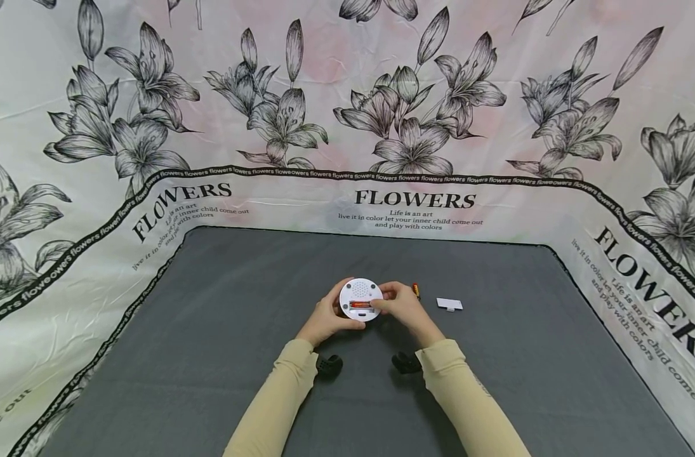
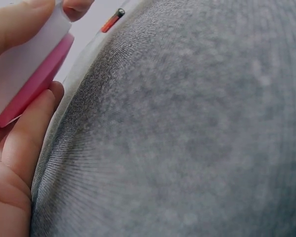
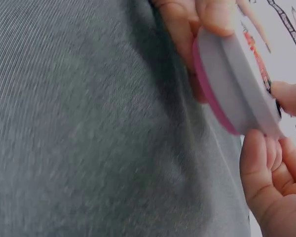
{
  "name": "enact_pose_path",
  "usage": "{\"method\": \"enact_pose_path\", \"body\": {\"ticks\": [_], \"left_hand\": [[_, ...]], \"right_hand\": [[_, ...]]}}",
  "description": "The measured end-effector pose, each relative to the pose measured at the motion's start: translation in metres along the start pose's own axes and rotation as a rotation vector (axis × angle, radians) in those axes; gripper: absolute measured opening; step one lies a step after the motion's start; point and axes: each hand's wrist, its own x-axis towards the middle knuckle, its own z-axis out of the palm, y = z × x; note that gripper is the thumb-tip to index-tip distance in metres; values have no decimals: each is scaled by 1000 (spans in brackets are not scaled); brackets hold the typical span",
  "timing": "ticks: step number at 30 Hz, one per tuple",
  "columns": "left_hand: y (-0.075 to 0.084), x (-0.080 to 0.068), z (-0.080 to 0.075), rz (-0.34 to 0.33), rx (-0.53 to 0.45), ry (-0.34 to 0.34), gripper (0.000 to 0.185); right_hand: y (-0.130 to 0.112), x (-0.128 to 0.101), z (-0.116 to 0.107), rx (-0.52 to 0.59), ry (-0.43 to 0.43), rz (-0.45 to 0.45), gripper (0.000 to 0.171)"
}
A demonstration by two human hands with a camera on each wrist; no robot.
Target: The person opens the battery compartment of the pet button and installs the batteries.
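Note:
A round white device (image 1: 359, 287) with speaker holes and small dark feet has its back turned up, the battery slot uncovered. One red battery (image 1: 360, 305) lies in that slot. My left hand (image 1: 327, 315) grips the device by its left edge, thumb at the near side. In the left wrist view, the device's other face shows a pink rim (image 2: 44, 76). With its thumb at the battery's right end, my right hand (image 1: 405, 308) has its fingers against the device's edge. The right wrist view shows the right thumb (image 3: 290, 98) touching the slot area and curled fingers beneath the rim.
A second battery (image 1: 416, 291), red and black, lies just beyond the right hand. Right of it is a small white battery cover (image 1: 450, 304) with a tab. The grey cloth (image 1: 256, 273) meets a flower-printed backdrop (image 1: 301, 209) at the back and sides.

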Motion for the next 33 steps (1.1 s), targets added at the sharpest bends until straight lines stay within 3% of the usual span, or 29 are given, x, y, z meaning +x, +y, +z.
{"method": "enact_pose_path", "body": {"ticks": [7,21,26,33], "left_hand": [[1,-1,1,-8,25,3,93],[-2,1,1,8,16,-2,93],[-3,1,0,20,-6,-2,93],[-3,2,0,24,-18,-9,94]], "right_hand": [[2,0,4,-35,24,11,35],[19,-2,-7,80,44,-80,40],[23,-1,-19,24,179,-105,42],[31,1,-34,-211,354,-110,41]]}}
